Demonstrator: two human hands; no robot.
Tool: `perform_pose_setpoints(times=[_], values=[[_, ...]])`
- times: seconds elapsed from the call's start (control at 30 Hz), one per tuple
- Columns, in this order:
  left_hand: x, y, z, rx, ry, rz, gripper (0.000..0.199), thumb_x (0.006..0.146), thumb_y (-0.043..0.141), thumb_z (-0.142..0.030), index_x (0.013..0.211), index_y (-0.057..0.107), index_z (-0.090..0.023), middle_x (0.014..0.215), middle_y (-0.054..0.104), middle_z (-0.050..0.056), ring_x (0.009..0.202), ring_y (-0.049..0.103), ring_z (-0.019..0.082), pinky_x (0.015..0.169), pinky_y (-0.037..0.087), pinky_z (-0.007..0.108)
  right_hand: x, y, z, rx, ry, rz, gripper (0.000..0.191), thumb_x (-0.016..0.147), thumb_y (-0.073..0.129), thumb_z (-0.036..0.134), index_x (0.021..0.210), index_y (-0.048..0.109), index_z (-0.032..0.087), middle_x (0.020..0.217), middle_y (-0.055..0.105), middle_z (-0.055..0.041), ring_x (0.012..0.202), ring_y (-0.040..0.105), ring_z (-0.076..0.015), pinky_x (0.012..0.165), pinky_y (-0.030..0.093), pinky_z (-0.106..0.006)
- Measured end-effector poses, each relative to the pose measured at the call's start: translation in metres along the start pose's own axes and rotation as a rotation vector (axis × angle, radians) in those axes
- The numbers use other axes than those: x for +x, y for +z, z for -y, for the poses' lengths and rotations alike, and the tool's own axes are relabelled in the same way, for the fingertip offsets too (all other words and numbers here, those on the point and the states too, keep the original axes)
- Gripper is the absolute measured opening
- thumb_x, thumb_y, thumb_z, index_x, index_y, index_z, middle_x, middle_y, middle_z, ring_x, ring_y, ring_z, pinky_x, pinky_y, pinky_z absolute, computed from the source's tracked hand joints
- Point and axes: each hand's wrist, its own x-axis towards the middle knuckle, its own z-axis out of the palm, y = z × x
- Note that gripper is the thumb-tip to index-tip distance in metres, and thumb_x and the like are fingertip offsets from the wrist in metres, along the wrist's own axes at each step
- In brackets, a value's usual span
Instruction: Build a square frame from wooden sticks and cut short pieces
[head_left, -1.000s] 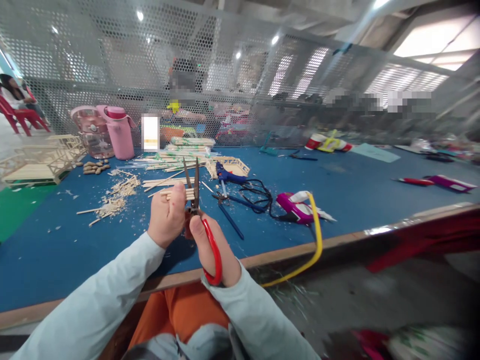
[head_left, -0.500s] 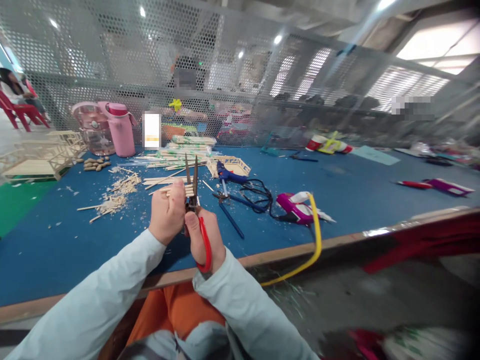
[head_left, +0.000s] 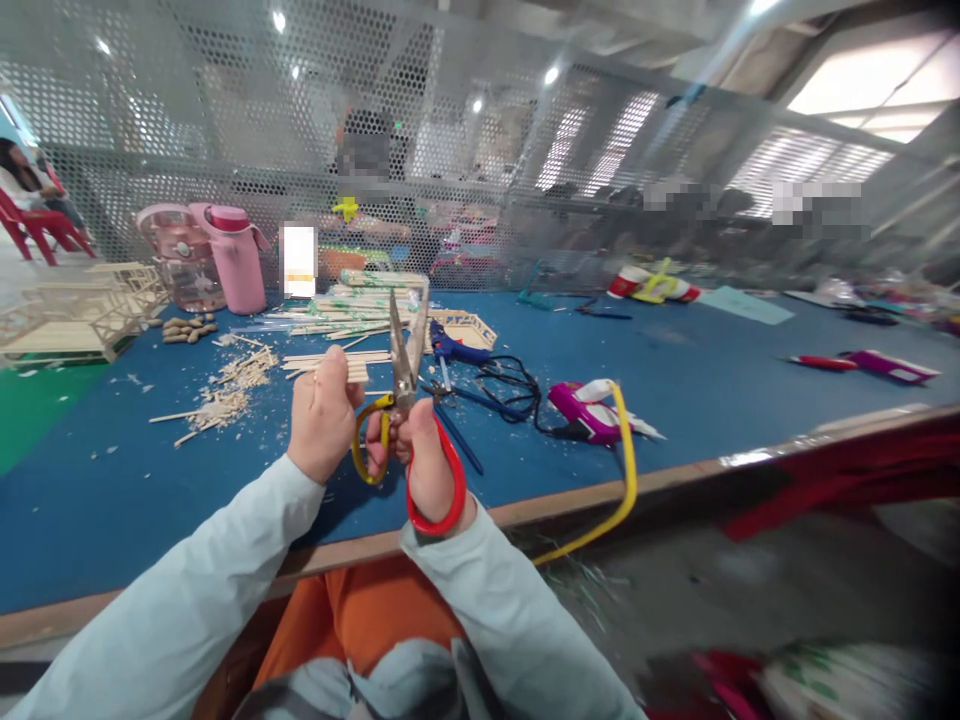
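Note:
My left hand is closed round several short wooden sticks, whose ends stick out to the right between thumb and fingers. Right beside it, my right hand holds scissors with one red and one yellow handle loop. The blades are apart and point away from me, a little to the right of the stick ends and not touching them. Beyond my hands, longer sticks lie on the blue table. Cut bits of wood are heaped to the left.
Blue pliers, a blue glue gun and a purple glue gun with cables lie to the right. A pink bottle, peanuts and a stick model stand or lie at the left. A mesh screen rises behind.
The scissors have moved right, away from the sticks, and their handles have spread apart. My left hand has shifted slightly left with the sticks.

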Motion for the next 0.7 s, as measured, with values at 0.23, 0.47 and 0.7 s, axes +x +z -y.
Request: perform_pose_setpoints(times=[0.23, 0.47, 0.7], values=[[-0.003, -0.001, 0.009, 0.033, 0.138, -0.132, 0.051, 0.087, 0.029, -0.052, 0.047, 0.034, -0.020, 0.042, 0.035, -0.003, 0.042, 0.034, 0.009, 0.043, 0.027, 0.026, -0.004, 0.001, 0.005, -0.429, -0.225, 0.078, 0.050, 0.085, 0.034, 0.059, 0.088, 0.058, 0.017, 0.067, 0.053, -0.0009, 0.061, 0.046, -0.0132, 0.062, 0.041, -0.028], [0.002, -0.006, 0.013, 0.063, 0.232, -0.076, 0.051, 0.087, 0.029, -0.052, 0.047, 0.032, -0.020, 0.044, 0.031, -0.003, 0.043, 0.031, 0.010, 0.045, 0.025, 0.026, -0.012, 0.000, 0.008, -0.398, -0.210, 0.122, 0.050, 0.084, 0.032, 0.061, 0.084, 0.060, 0.019, 0.065, 0.053, -0.0013, 0.063, 0.047, -0.0160, 0.060, 0.041, -0.029], [0.003, -0.010, 0.006, 0.257, 0.312, 0.032, 0.044, 0.088, 0.034, -0.038, 0.048, 0.031, -0.020, 0.045, 0.032, -0.003, 0.044, 0.033, 0.009, 0.046, 0.029, 0.025, -0.015, -0.001, 0.008, -0.402, -0.222, 0.116, 0.049, 0.083, 0.034, 0.061, 0.082, 0.060, 0.019, 0.066, 0.057, -0.0017, 0.068, 0.052, -0.0173, 0.065, 0.045, -0.031]])
